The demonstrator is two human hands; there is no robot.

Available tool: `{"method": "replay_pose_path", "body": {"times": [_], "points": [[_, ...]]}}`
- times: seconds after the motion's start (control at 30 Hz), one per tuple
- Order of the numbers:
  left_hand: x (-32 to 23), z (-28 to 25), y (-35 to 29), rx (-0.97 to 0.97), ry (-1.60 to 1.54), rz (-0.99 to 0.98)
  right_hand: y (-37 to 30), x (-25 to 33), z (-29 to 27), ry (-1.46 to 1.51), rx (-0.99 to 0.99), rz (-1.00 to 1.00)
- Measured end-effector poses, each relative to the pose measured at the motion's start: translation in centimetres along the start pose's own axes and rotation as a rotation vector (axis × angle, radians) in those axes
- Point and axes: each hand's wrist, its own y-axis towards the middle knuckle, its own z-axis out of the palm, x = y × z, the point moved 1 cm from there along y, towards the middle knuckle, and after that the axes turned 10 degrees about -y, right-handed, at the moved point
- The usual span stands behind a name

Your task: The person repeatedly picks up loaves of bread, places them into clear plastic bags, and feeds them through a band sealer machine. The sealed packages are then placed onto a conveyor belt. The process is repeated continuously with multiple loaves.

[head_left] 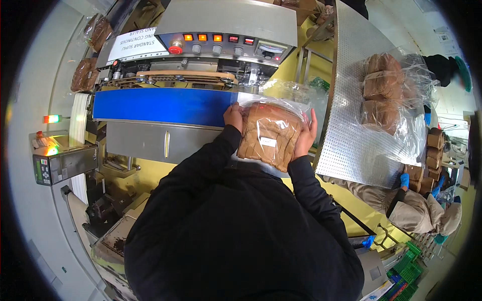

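A brown sliced loaf (270,131) in a clear plastic bag lies in front of me, just past the right end of a blue conveyor belt (160,106). The bag carries a small white label. My left hand (234,117) grips its left side near the bag's far end, fingers curled. Along the other side presses my right hand (306,134), with some fingers pointing away from me, so the loaf is held between both hands. The bag's loose clear end spreads beyond the loaf, toward the sealing machine (221,55).
Lit orange switches and a red button (175,47) sit on the machine's front. To the right, a perforated metal table (346,145) bears several bagged loaves (384,85). Co-workers with blue gloves (404,179) stand beyond it. A small printer-like box (65,163) is at the left.
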Motion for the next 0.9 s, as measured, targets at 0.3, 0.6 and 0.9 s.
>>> {"method": "replay_pose_path", "body": {"times": [0.3, 0.6, 0.9], "points": [[-2.8, 0.3, 0.2, 0.012, 0.038, 0.075, 1.5, -2.4, 1.9, 0.025, 0.033, -0.027], [-3.6, -5.0, 4.6, -0.036, 0.06, 0.085, 0.2, -2.4, 6.3, -0.023, 0.04, 0.054], [-9.5, -10.9, 6.1, -0.076, 0.059, 0.085, -3.4, -6.4, 13.0, 0.004, 0.063, 0.102]]}}
